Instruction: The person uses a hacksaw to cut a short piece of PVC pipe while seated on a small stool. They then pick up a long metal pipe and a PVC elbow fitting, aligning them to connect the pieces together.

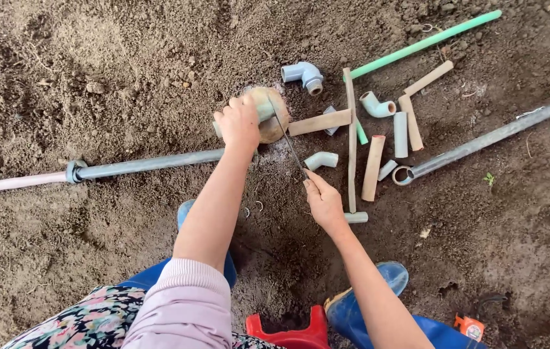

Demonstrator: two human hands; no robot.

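My left hand [239, 123] presses down on a short pale pipe piece [263, 111] that rests across a rounded tan stone [273, 119]. My right hand [323, 200] grips one end of a thin hacksaw blade [286, 136], which slants up across the pipe piece by the stone. A long grey pipe [152, 163] with a coupling [74, 171] runs left from under my left wrist and joins a pinkish pipe [3, 184]. A tan pipe offcut [319, 122] lies just right of the stone.
Loose soil lies all around. Several pipe offcuts and elbow fittings [305, 75] are scattered at upper right, with a green pipe [427, 42] and a long grey pipe [495, 136]. Blue boots [368, 304], a red stool [288, 333] and an orange tool [469, 326] sit near the bottom.
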